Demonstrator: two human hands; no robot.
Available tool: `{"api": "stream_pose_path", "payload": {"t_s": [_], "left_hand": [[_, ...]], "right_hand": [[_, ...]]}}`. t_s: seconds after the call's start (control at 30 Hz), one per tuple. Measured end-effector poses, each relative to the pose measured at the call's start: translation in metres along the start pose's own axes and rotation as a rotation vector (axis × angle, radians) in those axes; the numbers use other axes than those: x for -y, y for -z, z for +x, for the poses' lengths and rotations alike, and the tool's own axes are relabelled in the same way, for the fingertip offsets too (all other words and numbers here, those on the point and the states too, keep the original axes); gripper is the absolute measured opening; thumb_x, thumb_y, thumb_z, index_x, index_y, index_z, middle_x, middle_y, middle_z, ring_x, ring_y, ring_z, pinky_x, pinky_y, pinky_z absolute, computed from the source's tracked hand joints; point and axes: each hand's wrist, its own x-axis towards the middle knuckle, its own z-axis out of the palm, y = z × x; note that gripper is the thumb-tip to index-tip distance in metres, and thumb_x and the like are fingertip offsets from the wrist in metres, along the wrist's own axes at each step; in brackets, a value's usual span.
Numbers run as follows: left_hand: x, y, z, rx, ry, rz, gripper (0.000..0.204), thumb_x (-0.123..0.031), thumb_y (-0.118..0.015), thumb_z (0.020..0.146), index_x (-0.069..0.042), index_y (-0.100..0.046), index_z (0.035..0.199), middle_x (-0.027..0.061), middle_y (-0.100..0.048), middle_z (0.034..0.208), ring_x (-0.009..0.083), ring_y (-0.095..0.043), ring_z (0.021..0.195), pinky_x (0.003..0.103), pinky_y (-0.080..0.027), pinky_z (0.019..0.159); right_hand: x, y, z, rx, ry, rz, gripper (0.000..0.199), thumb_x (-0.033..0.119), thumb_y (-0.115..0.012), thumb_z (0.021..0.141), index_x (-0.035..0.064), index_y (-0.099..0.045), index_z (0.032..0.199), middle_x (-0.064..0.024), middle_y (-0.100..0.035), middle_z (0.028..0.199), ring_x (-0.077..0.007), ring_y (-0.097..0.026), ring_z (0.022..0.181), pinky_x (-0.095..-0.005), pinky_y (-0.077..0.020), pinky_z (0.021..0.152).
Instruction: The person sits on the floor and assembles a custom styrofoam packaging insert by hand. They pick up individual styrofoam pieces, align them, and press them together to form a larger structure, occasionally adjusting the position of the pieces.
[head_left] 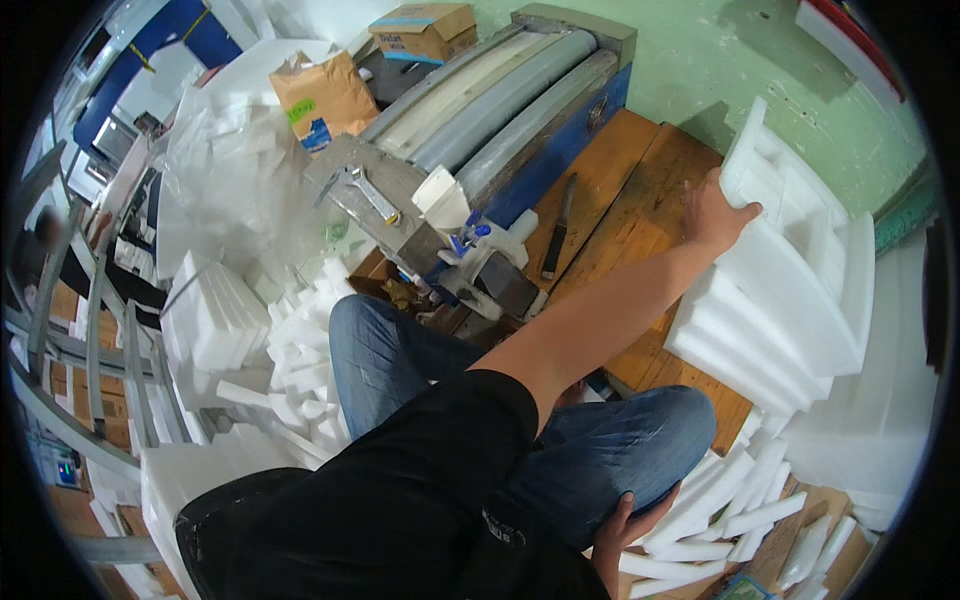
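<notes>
Its grip closed on the left edge, the left hand [716,212] holds a white foam tray [796,240] slanting far-left to near-right across the wooden desk's [612,185] right side, the right hand [632,530] lying farther off, its grip unclear.

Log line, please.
left hand: touching white foam piece with recessed compartments; right hand: against blue denim knee; black-handled knife: on brown wooden tabletop

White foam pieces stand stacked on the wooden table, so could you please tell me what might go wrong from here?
The left hand is at the edge of the foam stack, whose pieces look loose and could slide over. The knife-like tool lies on the table and might nick the forearm if it swings low. Loose foam strips lying low on the right could slip underfoot.
</notes>
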Motion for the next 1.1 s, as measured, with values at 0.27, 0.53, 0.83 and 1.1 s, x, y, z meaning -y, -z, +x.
{"api": "stream_pose_path", "payload": {"t_s": [0.27,0.53,0.83,1.1], "left_hand": [[0.003,0.013,0.001,0.067,0.061,0.096,0.078,-0.047,-0.085,0.078,0.005,-0.058,0.130,0.0242,-0.071,0.117,0.0387,-0.061,0.124,0.051,-0.020,0.128],[0.017,0.005,0.012,0.049,0.040,0.115,0.070,-0.052,-0.084,0.078,0.003,-0.064,0.118,0.0222,-0.075,0.105,0.0349,-0.069,0.111,0.054,-0.015,0.128],[0.000,0.017,0.008,0.151,0.061,0.155,0.068,-0.053,-0.083,0.079,0.002,-0.065,0.115,0.0216,-0.075,0.105,0.0346,-0.068,0.113,0.054,-0.017,0.127],[-0.006,0.018,0.006,0.164,0.068,0.231,0.075,-0.049,-0.080,0.084,0.008,-0.058,0.127,0.0201,-0.074,0.113,0.0298,-0.069,0.114,0.055,-0.016,0.128]], "right_hand": [[0.006,0.004,-0.008,-0.034,-0.021,-0.040,0.081,0.041,-0.056,0.100,-0.0063,-0.027,0.159,-0.0277,-0.029,0.164,-0.0394,-0.026,0.153,-0.0491,-0.0143,0.126],[-0.012,0.015,-0.022,-0.072,-0.008,0.005,0.078,0.033,-0.054,0.098,-0.0075,-0.027,0.159,-0.0271,-0.030,0.164,-0.0396,-0.027,0.153,-0.0486,-0.0143,0.126],[-0.041,0.017,-0.027,-0.106,-0.081,0.031,0.076,0.029,-0.053,0.098,-0.0090,-0.028,0.158,-0.0281,-0.031,0.163,-0.0398,-0.028,0.152,-0.0477,-0.0149,0.126],[-0.044,0.009,-0.016,-0.092,-0.061,-0.002,0.075,0.025,-0.051,0.096,-0.0119,-0.028,0.156,-0.0309,-0.032,0.162,-0.0415,-0.028,0.152,-0.0475,-0.0149,0.126]]}}
